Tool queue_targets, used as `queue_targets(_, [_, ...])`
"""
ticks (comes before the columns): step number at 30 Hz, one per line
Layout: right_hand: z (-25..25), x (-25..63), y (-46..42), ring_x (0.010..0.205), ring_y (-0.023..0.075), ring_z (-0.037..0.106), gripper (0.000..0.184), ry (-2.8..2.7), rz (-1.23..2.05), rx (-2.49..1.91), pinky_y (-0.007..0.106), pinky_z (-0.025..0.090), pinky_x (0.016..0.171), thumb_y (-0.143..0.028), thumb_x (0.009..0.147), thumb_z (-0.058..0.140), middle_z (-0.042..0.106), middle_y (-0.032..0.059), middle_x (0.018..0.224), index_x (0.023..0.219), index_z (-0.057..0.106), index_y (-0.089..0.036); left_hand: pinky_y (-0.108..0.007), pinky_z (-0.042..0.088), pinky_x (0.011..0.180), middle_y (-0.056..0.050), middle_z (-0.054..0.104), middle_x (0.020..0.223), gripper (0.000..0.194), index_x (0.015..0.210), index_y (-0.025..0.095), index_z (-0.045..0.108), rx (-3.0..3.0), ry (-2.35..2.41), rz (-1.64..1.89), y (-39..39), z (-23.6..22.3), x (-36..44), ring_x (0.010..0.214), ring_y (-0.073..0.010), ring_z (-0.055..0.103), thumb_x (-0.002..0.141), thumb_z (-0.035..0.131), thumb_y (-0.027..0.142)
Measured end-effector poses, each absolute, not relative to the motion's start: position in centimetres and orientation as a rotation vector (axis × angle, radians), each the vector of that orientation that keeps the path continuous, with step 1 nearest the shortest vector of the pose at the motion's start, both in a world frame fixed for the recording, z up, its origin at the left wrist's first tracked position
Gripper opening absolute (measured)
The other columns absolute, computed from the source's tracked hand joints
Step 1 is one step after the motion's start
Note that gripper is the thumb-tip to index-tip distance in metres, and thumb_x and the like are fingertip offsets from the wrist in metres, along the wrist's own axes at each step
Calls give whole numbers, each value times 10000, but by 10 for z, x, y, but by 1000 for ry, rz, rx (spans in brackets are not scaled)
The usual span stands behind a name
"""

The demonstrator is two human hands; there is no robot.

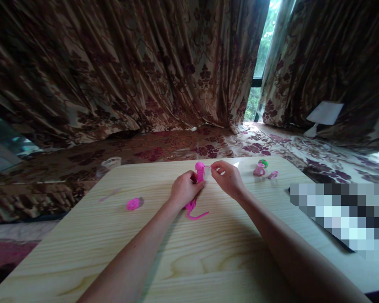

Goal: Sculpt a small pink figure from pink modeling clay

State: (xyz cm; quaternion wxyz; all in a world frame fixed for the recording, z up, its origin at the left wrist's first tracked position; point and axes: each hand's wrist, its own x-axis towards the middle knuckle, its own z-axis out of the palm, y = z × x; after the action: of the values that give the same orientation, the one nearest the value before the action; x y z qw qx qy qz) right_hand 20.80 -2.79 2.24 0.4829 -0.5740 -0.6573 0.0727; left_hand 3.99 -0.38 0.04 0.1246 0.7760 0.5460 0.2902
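Observation:
Upright near the far side of the table is a bright pink figure [200, 168] with a round knob on top; its material looks soft, like modelling clay. My left hand [186, 187] is closed around its lower part. To its right, my right hand [227, 176] pinches the end of a thin pink strand [207, 167] that runs across from just below the knob. Below my left hand, a curled pink tail [197, 216] lies on the wood. What my left fingers cover is hidden.
On the wooden table [183, 265] lie a pink lump [133, 204] and a faint pink stick [110, 194] at left. Small pink pieces [259, 170] and a green ball [263, 163] sit at far right. A pixelated dark-edged object [344, 219] covers the right side.

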Motion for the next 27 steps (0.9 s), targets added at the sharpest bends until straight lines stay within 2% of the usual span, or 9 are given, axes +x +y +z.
queue_targets(15, [13,196,-31,571,98,511,166,-1674,182,-1409,199,355,526,-325,771,544,602,-12,673,813,645,-200,-228,347,540,-12,636,704,314,743,212,553,2271,1602,809,-6,3,41,609,-140,566,699,584,521])
queue_targets(22, [15,198,-33,620,111,548,163,-1697,158,-1419,204,384,563,-291,794,515,637,9,721,791,641,-187,-229,350,531,-3,638,688,363,781,215,568,2226,1548,839,-7,3,39,588,-137,563,654,615,552])
queue_targets(27, [16,198,-31,640,120,562,153,-1711,163,-1380,215,410,594,-262,785,515,646,11,737,807,648,-190,-227,371,551,-14,666,728,289,846,212,617,2173,1456,796,-8,6,38,613,-138,584,698,605,460])
